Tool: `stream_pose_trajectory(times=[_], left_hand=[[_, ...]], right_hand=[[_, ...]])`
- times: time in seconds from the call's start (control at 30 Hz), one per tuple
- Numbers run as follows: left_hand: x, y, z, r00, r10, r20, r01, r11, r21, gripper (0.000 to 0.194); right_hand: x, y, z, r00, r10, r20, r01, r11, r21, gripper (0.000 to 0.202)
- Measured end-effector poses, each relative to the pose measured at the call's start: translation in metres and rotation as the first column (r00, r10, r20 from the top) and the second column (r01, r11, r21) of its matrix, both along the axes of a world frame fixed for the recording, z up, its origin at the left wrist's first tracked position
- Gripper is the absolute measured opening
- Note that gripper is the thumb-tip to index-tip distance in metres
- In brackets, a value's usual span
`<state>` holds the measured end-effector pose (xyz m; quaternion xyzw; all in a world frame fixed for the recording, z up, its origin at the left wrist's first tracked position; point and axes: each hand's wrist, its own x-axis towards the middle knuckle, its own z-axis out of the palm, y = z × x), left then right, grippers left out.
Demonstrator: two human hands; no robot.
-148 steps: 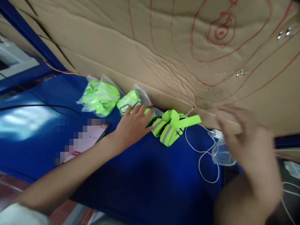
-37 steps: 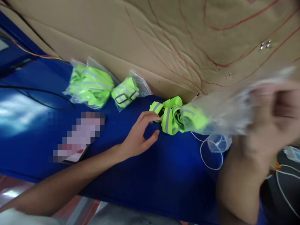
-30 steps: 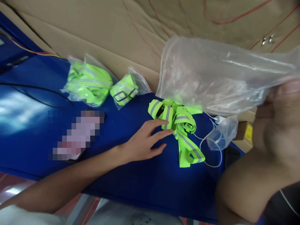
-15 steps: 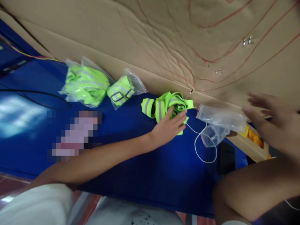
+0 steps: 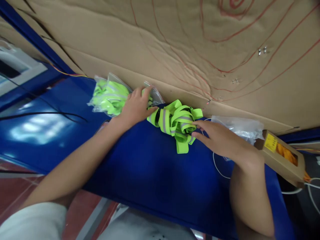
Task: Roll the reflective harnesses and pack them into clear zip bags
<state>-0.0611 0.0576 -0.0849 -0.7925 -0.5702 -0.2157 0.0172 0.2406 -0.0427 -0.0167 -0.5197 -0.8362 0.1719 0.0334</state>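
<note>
A loose bundle of neon-yellow reflective straps (image 5: 178, 121) lies on the blue table (image 5: 155, 173). My left hand (image 5: 137, 105), fingers apart, is over the smaller plastic bag of neon straps (image 5: 156, 95), covering most of it; its thumb reaches the left end of the loose bundle. A larger clear bag of neon straps (image 5: 110, 96) sits just left of that hand. At the bundle's right side is my right hand (image 5: 215, 135), thumb and fingers apart, with the fingertips at the straps' edge. Whether they touch is hard to tell.
Brown paper with red lines (image 5: 175, 50) rises behind the table. To the right are an empty clear bag (image 5: 240, 126), a white cable (image 5: 218, 170) and a cardboard box with orange contents (image 5: 285, 158). Black cables (image 5: 40, 113) cross the left side.
My left hand has moved left from the loose bundle to the smaller bag. My right hand has come in from the right to the bundle. The view has shifted too.
</note>
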Motion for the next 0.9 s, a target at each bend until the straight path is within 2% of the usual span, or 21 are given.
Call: stream_pose_trajectory(times=[0.07, 0.13, 0.2, 0.23, 0.3, 0.37, 0.5, 0.6, 0.67, 0.8, 0.9], left_hand=[[-0.012, 0.015, -0.001, 0.996, 0.077, -0.05, -0.081, 0.992, -0.093, 0.073], [-0.014, 0.012, 0.0, 0.999, 0.047, -0.025, -0.048, 0.997, -0.06, 0.063], [-0.008, -0.005, 0.0, 0.996, -0.064, 0.059, 0.058, 0.994, 0.098, 0.057], [-0.003, -0.019, -0.002, 0.986, -0.136, 0.093, 0.115, 0.972, 0.205, 0.055], [0.009, -0.047, -0.007, 0.965, -0.239, 0.112, 0.176, 0.898, 0.403, 0.045], [0.02, -0.073, -0.015, 0.95, -0.284, 0.128, 0.194, 0.861, 0.471, 0.039], [0.034, -0.1, -0.028, 0.905, -0.359, 0.228, 0.239, 0.873, 0.426, 0.037], [0.036, -0.107, -0.026, 0.88, -0.423, 0.217, 0.313, 0.859, 0.405, 0.041], [0.036, -0.111, -0.021, 0.833, -0.482, 0.272, 0.359, 0.844, 0.399, 0.043], [0.036, -0.114, -0.011, 0.727, -0.507, 0.463, 0.399, 0.861, 0.315, 0.034], [0.037, -0.114, -0.008, 0.707, -0.457, 0.54, 0.385, 0.889, 0.248, 0.033]], right_hand=[[-0.002, 0.0, 0.006, 1.0, -0.002, -0.028, 0.003, 0.999, 0.052, 0.037], [-0.007, 0.004, 0.009, 0.994, -0.023, -0.103, 0.034, 0.994, 0.102, 0.035], [-0.016, 0.011, 0.007, 0.968, -0.059, -0.243, 0.091, 0.988, 0.123, 0.032], [-0.023, 0.014, 0.004, 0.941, -0.075, -0.329, 0.118, 0.986, 0.113, 0.031], [-0.037, 0.019, -0.005, 0.865, -0.097, -0.493, 0.129, 0.991, 0.031, 0.03], [-0.05, 0.022, -0.016, 0.783, -0.104, -0.613, 0.063, 0.994, -0.088, 0.027], [-0.062, 0.023, -0.03, 0.713, -0.15, -0.685, -0.026, 0.97, -0.24, 0.018], [-0.059, 0.023, -0.028, 0.676, -0.259, -0.69, -0.035, 0.924, -0.381, 0.019], [-0.056, 0.021, -0.023, 0.649, -0.33, -0.686, -0.049, 0.881, -0.47, 0.025], [-0.056, 0.017, -0.011, 0.681, -0.332, -0.652, -0.131, 0.821, -0.556, 0.03], [-0.061, 0.014, -0.008, 0.708, -0.314, -0.632, -0.169, 0.794, -0.584, 0.03]])
